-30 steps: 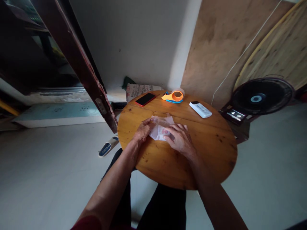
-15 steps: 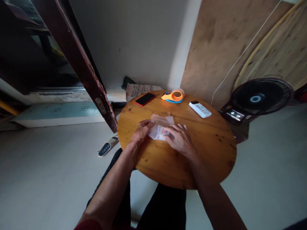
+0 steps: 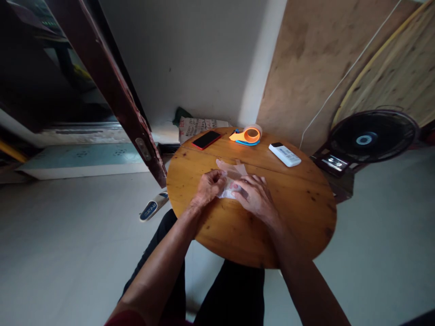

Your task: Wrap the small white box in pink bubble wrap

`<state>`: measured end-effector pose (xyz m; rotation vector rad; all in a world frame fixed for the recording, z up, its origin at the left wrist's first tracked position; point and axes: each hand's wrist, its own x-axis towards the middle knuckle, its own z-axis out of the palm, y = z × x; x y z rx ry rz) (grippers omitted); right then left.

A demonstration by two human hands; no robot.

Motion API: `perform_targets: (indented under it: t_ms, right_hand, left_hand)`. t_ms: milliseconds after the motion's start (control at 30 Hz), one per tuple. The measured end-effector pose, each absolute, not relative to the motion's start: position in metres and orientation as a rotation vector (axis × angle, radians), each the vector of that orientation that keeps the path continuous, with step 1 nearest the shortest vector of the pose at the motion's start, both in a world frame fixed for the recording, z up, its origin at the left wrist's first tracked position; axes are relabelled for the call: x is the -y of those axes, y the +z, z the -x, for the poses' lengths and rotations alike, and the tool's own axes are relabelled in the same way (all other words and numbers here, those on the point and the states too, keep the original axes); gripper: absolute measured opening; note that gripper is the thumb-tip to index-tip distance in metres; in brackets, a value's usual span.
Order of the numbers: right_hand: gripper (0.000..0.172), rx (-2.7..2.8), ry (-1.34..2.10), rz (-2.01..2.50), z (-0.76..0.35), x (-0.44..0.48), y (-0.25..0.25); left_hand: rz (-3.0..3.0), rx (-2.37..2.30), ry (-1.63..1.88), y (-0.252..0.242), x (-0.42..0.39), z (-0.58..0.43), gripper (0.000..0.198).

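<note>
A small clear plastic packet [image 3: 232,178] with a pink print lies on the round wooden table [image 3: 295,203], near its middle. My left hand [image 3: 210,186] has its fingers curled over the packet's left side and pinches it. My right hand [image 3: 257,197] presses on the packet's right edge with bent fingers. Most of the packet is hidden between the two hands.
At the table's far side lie a red-edged phone [image 3: 205,140], an orange tape dispenser [image 3: 249,135] and a white remote [image 3: 284,154]. A black fan [image 3: 372,136] stands at the right. A dark wooden door edge [image 3: 112,90] leans at the left, with a slipper [image 3: 153,207] on the floor.
My left hand has moved right and folded the packet's left side inward, so less of the packet shows. My right hand has stayed in place.
</note>
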<state>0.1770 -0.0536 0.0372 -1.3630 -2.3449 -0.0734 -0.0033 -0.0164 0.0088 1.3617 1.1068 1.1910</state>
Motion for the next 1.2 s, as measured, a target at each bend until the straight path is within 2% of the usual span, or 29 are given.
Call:
perform_targets:
  t_ms: [333,1200]
  right_hand:
    - [0.021,2.347,-0.086,1.361,-0.177,0.055,0.039]
    - [0.022,2.324,-0.001,1.316,-0.178,0.050,0.033]
  left_hand:
    - [-1.581,-1.226,1.203,0.004,0.017,0.003,0.035]
    - [-1.940,-1.226,1.051,0.006,0.026,0.000,0.027]
